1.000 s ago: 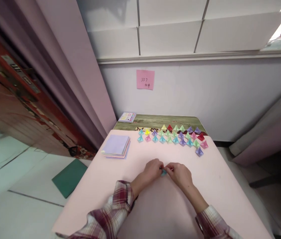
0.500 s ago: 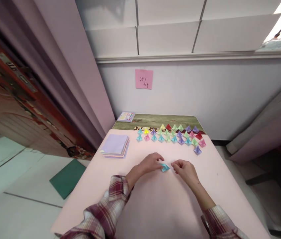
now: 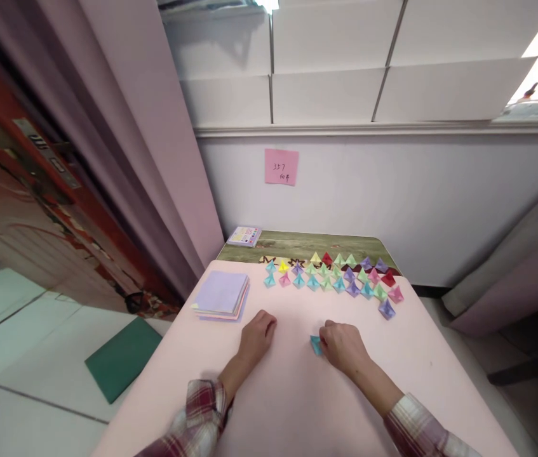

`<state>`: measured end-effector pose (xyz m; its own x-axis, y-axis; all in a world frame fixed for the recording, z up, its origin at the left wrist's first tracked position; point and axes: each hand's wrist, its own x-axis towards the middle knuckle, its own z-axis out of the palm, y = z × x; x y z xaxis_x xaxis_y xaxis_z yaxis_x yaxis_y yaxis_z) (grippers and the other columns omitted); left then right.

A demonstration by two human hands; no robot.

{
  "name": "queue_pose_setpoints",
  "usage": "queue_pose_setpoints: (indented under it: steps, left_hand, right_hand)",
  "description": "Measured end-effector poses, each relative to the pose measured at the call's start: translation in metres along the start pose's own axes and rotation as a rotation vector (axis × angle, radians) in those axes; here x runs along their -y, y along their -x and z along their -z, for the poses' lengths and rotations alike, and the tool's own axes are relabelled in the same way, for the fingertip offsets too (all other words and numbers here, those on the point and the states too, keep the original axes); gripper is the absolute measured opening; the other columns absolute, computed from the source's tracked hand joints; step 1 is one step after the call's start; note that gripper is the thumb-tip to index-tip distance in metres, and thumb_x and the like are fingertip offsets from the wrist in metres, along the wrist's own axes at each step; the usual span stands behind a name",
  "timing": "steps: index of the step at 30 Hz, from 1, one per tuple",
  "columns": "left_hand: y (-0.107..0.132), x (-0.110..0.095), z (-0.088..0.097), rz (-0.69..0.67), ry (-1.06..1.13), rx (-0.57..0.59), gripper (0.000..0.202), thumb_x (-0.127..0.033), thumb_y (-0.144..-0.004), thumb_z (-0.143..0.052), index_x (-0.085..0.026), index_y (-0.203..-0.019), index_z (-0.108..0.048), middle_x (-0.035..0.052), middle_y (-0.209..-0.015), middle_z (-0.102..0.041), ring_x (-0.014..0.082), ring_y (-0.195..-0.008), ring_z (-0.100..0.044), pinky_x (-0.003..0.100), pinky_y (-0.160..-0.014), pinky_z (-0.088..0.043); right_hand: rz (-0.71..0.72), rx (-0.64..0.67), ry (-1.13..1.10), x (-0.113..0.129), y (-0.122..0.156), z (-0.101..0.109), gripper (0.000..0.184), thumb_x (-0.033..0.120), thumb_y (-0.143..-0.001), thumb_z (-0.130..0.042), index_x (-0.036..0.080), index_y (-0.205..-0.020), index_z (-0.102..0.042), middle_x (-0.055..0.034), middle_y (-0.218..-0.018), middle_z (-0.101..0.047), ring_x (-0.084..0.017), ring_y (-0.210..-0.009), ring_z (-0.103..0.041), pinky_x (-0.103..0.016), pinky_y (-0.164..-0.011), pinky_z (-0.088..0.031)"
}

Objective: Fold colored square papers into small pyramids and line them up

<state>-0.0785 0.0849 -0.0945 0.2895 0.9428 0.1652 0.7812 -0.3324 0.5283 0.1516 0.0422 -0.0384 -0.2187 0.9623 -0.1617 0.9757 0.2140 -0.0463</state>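
My right hand (image 3: 345,346) has its fingers pinched on the right end of a small blue folded-paper boat (image 3: 315,344) low over the pink tabletop. The boat's left point shows; the fingers hide the rest. My left hand (image 3: 255,334) rests to the left, apart from the boat, its fingers curled together with nothing seen in them. Behind both hands stand rows of folded paper boats in several colours, among them a purple boat (image 3: 386,309) at the near right end and a pink boat (image 3: 396,294).
A stack of lilac and pink paper sheets (image 3: 221,292) lies at the table's left. Beyond it, a printed packet (image 3: 245,236) sits on the wood-patterned strip (image 3: 292,244). A pink note (image 3: 281,167) is stuck to the wall. A green mat (image 3: 123,358) lies on the floor.
My left hand has let go of the blue paper boat and drawn back left. My right hand has moved in and taken hold of the boat's right end. The view has tilted up slightly.
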Motion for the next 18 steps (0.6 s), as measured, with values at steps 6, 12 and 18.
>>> queue_pose_setpoints:
  steps: [6, 12, 18]
  left_hand:
    - [-0.001, 0.001, 0.001, 0.058, 0.053, 0.033, 0.022, -0.023, -0.091, -0.039, -0.024, -0.089, -0.06, 0.0023, -0.094, -0.06, 0.0161, -0.086, -0.058, 0.027, -0.079, -0.045]
    - [-0.001, 0.003, 0.0, -0.018, -0.022, 0.034, 0.025, -0.022, -0.093, -0.033, -0.024, -0.09, -0.058, 0.0038, -0.093, -0.059, 0.0171, -0.087, -0.057, 0.027, -0.077, -0.045]
    - [-0.002, 0.004, -0.001, -0.044, -0.076, 0.008, 0.025, -0.02, -0.094, -0.032, -0.025, -0.088, -0.055, 0.0041, -0.09, -0.057, 0.0177, -0.083, -0.057, 0.028, -0.075, -0.045]
  right_hand:
    - [-0.078, -0.104, -0.231, -0.015, -0.012, 0.013, 0.015, 0.017, -0.075, -0.057, 0.023, -0.071, -0.07, -0.0004, -0.077, -0.07, -0.014, -0.068, -0.063, -0.021, -0.056, -0.032]
    - [-0.401, -0.324, -0.382, -0.051, -0.1, 0.075, 0.019, 0.027, -0.077, -0.054, 0.021, -0.074, -0.072, -0.0029, -0.076, -0.072, -0.015, -0.072, -0.063, -0.02, -0.055, -0.032]
    - [-0.527, -0.273, -0.384, -0.058, -0.206, 0.089, 0.023, 0.029, -0.081, -0.056, 0.017, -0.087, -0.075, -0.0114, -0.088, -0.073, -0.023, -0.085, -0.067, -0.024, -0.063, -0.041]
